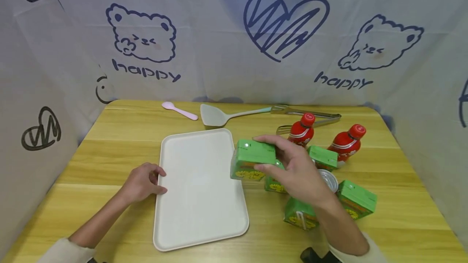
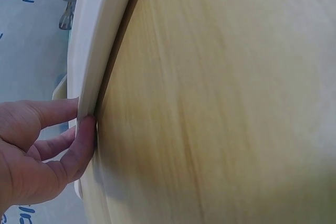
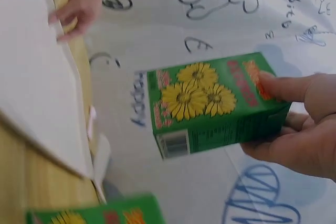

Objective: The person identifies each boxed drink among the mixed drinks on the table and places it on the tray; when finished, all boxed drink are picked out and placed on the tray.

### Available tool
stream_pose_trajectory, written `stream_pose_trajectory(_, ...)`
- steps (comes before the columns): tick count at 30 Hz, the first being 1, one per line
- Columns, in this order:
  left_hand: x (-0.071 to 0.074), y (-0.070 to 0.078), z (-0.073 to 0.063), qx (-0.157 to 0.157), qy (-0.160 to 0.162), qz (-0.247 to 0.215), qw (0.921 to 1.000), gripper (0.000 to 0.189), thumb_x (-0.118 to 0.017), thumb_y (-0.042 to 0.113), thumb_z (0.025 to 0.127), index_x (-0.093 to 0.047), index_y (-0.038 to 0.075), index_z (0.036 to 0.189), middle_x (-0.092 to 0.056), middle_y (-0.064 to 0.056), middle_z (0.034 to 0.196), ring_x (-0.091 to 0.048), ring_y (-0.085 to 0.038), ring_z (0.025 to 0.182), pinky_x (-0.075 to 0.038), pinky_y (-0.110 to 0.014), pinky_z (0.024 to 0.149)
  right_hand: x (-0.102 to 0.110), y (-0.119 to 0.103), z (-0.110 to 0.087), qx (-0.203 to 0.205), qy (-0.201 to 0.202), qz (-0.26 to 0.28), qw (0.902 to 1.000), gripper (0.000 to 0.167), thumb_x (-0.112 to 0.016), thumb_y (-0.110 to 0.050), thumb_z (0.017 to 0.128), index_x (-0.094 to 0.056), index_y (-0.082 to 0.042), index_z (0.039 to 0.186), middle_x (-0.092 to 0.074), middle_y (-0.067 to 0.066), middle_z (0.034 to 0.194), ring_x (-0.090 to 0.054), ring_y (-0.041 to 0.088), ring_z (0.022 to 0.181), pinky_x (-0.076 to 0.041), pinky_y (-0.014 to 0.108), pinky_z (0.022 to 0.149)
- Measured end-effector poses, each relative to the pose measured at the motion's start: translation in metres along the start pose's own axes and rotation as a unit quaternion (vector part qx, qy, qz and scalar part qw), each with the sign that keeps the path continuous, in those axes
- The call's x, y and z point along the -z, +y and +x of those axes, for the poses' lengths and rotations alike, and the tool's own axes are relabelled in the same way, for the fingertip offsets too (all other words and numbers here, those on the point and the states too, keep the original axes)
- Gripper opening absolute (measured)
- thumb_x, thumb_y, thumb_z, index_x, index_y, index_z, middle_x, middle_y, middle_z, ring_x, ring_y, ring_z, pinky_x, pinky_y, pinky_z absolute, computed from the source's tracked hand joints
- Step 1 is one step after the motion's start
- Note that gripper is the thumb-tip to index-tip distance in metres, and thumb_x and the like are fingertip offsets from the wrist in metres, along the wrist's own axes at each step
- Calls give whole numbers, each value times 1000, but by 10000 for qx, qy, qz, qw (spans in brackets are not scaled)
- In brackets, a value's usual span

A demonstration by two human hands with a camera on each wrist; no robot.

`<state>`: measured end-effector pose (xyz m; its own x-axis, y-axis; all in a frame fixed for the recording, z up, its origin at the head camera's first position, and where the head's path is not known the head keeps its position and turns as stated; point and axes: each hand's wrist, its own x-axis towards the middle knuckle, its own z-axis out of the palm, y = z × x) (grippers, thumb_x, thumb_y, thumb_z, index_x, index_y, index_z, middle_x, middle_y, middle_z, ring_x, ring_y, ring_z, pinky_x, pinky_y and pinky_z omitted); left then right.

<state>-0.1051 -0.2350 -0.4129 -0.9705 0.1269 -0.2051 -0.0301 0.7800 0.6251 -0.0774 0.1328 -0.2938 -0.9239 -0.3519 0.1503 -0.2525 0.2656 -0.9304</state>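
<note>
My right hand (image 1: 297,169) grips a green drink carton (image 1: 254,159) printed with yellow flowers, lifted near the right edge of a white tray (image 1: 201,198). In the right wrist view, thumb and fingers clasp one end of that carton (image 3: 210,103), clear of the table. On the tray's left side, my left hand (image 1: 144,184) pinches the rim. The left wrist view shows its fingers (image 2: 81,148) on both sides of the tray's edge (image 2: 100,51). Below my right hand stands another green carton (image 1: 275,184), partly hidden.
More green cartons (image 1: 356,200), a can (image 1: 329,180) and two red-capped bottles (image 1: 302,129) (image 1: 345,143) stand on the right. Along the back lie a pink spoon (image 1: 180,111), a spatula (image 1: 215,115), tongs (image 1: 307,112) and a partly hidden whisk (image 1: 283,129).
</note>
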Motion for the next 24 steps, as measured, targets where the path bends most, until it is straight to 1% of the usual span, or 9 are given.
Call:
stream_pose_trajectory(3,0,-1,0,-26,2,14,10000,38,-83,11,67,-63,1,97,-54,-10,85,-50,-18,70,-42,-28,59,-19,2,6,-21,-92,232,9997,47,-69,-2,83,-53,-9,127,-56,10,124,-59,21,105,-50,24,89)
stream_pose_trajectory(6,0,-2,-1,-52,8,37,10000,40,-84,13,66,-63,1,98,-54,-10,85,-50,-18,70,-42,-28,59,-35,4,14,-10,-196,351,9992,47,-69,0,83,-54,-7,127,-56,12,126,-58,22,108,-48,29,94)
stream_pose_trajectory(10,-1,-2,-1,-67,19,43,10000,42,-85,13,65,-63,0,99,-54,-11,86,-51,-18,71,-42,-28,60,-55,8,26,-93,-271,364,9989,47,-69,1,82,-55,-7,126,-55,12,129,-56,24,114,-45,38,101)
stream_pose_trajectory(12,-1,-2,-1,-47,20,46,10000,43,-85,13,65,-63,0,99,-54,-11,87,-51,-18,71,-42,-28,60,-64,11,33,-233,-289,361,9987,47,-70,1,81,-56,-8,125,-55,10,129,-55,23,115,-43,39,103)
stream_pose_trajectory(17,-2,1,-2,45,32,98,9999,44,-86,13,64,-63,0,99,-54,-11,86,-51,-18,71,-42,-28,59,-84,21,51,-444,-354,363,9977,45,-70,2,81,-58,-10,123,-56,7,127,-55,20,114,-42,37,105)
stream_pose_trajectory(20,-3,1,-3,59,61,128,9999,43,-86,12,63,-63,0,98,-54,-10,84,-50,-18,70,-42,-28,58,-94,27,63,-358,-441,323,9979,44,-70,1,81,-59,-9,123,-57,8,127,-55,19,111,-44,36,102)
stream_pose_trajectory(22,-4,0,-3,-6,96,144,9999,43,-87,12,62,-63,0,97,-54,-10,82,-50,-18,69,-41,-27,58,-100,30,71,-235,-512,305,9979,44,-70,2,81,-60,-8,122,-57,9,127,-55,20,109,-45,35,99)
stream_pose_trajectory(24,-5,0,-3,-31,119,166,9998,43,-87,11,62,-63,0,96,-53,-9,82,-50,-17,69,-40,-27,58,-106,33,79,-175,-579,234,9979,44,-70,1,81,-60,-8,122,-57,9,127,-55,19,107,-46,32,97)
